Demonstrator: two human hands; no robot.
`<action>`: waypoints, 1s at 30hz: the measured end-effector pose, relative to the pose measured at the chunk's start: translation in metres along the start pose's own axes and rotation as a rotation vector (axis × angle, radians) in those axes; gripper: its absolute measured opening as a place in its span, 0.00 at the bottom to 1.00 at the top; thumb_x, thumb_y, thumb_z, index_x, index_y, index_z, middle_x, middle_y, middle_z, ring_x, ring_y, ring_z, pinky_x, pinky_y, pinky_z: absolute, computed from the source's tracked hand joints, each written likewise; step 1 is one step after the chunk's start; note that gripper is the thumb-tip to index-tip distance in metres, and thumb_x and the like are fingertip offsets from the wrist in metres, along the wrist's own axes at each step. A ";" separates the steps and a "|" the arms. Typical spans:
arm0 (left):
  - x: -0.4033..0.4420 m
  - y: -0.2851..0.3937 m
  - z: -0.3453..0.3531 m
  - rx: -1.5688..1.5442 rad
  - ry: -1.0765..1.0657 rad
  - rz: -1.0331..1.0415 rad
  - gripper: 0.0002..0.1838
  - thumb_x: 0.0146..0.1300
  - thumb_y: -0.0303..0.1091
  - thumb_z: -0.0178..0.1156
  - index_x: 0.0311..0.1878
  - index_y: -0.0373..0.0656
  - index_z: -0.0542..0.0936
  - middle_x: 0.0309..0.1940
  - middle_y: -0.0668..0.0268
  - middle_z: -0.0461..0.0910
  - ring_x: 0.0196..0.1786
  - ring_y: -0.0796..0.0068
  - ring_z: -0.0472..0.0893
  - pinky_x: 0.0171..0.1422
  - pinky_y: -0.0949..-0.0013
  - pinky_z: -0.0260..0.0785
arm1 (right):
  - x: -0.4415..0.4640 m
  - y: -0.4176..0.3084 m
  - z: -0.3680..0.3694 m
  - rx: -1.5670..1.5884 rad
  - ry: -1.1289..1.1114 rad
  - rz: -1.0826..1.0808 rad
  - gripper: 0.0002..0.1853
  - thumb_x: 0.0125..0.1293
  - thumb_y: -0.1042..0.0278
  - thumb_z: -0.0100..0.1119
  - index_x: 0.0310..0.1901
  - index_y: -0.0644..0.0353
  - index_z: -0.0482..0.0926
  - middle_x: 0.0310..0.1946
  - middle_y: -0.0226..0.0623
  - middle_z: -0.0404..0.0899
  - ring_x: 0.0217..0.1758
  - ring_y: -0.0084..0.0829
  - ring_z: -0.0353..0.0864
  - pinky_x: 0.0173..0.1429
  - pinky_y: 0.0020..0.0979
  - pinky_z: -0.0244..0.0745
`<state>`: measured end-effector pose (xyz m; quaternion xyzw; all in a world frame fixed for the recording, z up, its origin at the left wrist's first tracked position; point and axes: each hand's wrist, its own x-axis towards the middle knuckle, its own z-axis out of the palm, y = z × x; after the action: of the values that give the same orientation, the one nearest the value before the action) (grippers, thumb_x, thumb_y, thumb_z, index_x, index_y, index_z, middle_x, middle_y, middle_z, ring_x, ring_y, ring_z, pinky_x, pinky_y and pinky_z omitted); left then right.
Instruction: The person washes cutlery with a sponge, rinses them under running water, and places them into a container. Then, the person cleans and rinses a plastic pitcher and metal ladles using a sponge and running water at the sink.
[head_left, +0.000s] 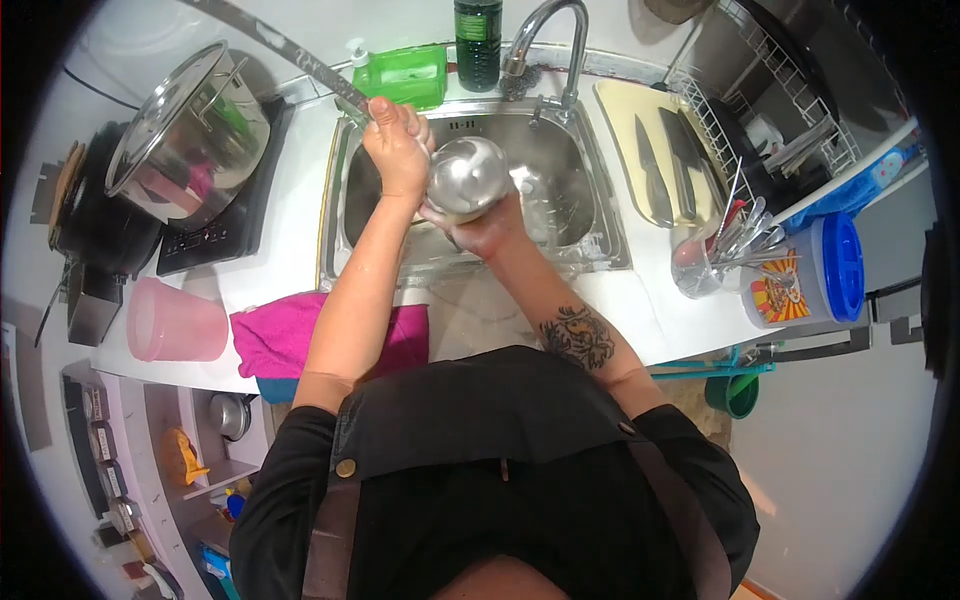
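Observation:
A large metal ladle (468, 178) is held over the sink, its round bowl facing me and its long handle rising to the upper left with white suds on it. My left hand (397, 150) is closed around the handle close to the bowl, thumb up. From below and the right, my right hand (486, 226) cups the bowl; its fingers are partly hidden behind it, so I cannot make out whether a sponge is there too. Below lies the wet steel sink (605, 225), with suds at its bottom and a curved faucet (548, 50) behind.
A green soap dispenser (400, 78) and a dark green bottle (478, 45) stand behind the sink. On the right are knives on a cutting board (622, 120), a cutlery container (693, 262) and a dish rack (760, 60). A pot (190, 130), pink container (177, 320) and magenta cloth (275, 335) are left.

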<state>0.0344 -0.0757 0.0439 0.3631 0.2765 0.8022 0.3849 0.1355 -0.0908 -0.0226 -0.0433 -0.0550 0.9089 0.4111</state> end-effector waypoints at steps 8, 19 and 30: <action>0.021 -0.019 -0.043 0.329 -0.087 -0.461 0.24 0.62 0.54 0.44 0.17 0.47 0.62 0.12 0.72 0.62 0.13 0.81 0.60 0.15 0.76 0.53 | 0.013 -0.036 -0.010 -0.431 0.350 0.018 0.25 0.58 0.46 0.45 0.52 0.55 0.65 0.48 0.42 0.69 0.49 0.41 0.70 0.50 0.50 0.67; 0.007 -0.007 0.010 -0.260 0.077 -0.374 0.22 0.61 0.54 0.45 0.20 0.48 0.58 0.13 0.73 0.54 0.13 0.81 0.52 0.17 0.75 0.44 | 0.031 -0.018 0.004 -0.755 0.443 -0.759 0.13 0.61 0.62 0.46 0.43 0.60 0.69 0.35 0.35 0.71 0.38 0.24 0.73 0.40 0.27 0.69; -0.004 -0.006 0.034 -0.466 0.214 -0.230 0.21 0.65 0.52 0.38 0.21 0.49 0.58 0.13 0.73 0.52 0.14 0.80 0.50 0.19 0.74 0.44 | 0.026 -0.005 0.006 -0.914 0.353 -1.111 0.27 0.59 0.62 0.48 0.58 0.59 0.55 0.53 0.40 0.62 0.54 0.35 0.65 0.57 0.38 0.61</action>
<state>0.0654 -0.0697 0.0579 0.1443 0.1632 0.8291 0.5149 0.1213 -0.0680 -0.0166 -0.3214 -0.3746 0.4329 0.7543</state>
